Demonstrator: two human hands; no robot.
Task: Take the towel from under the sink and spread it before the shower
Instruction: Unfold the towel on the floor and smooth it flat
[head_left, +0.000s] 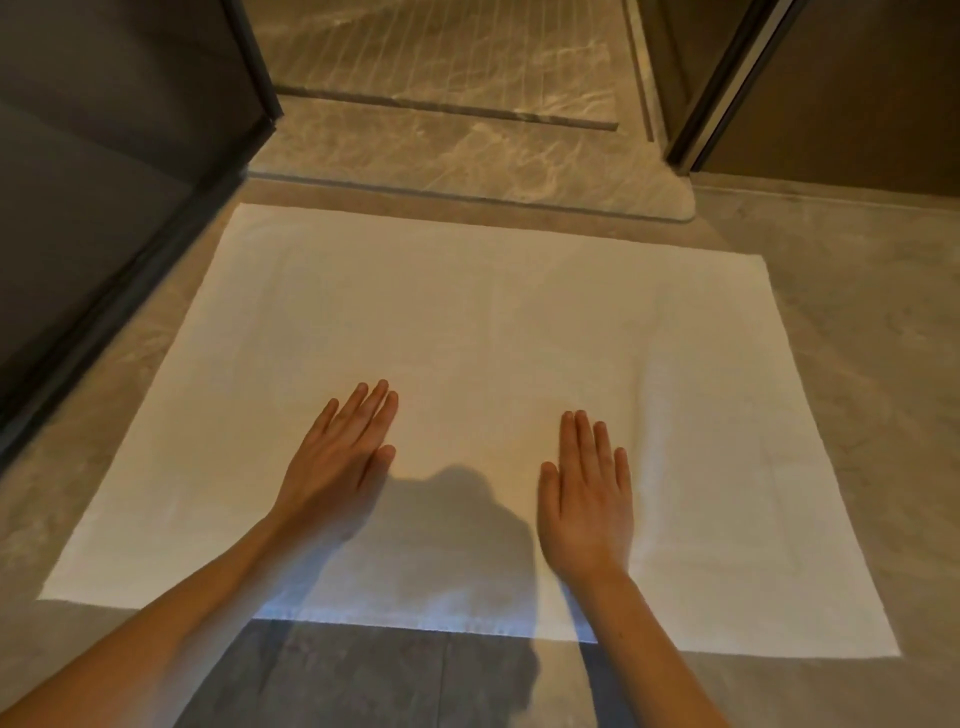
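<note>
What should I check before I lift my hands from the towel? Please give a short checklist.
1. Towel lies unfolded and flat on the floor: ok.
2. Its far edge runs alongside the shower threshold, with a strip of floor between them: ok.
3. All four corners lie flat, none turned over: ok.
4. Left hand rests flat, fingers straight, gripping nothing: ok.
5. Right hand rests flat in the same way: ok.
6. No wrinkles on the near part, under the shadow: cannot tell.
</note>
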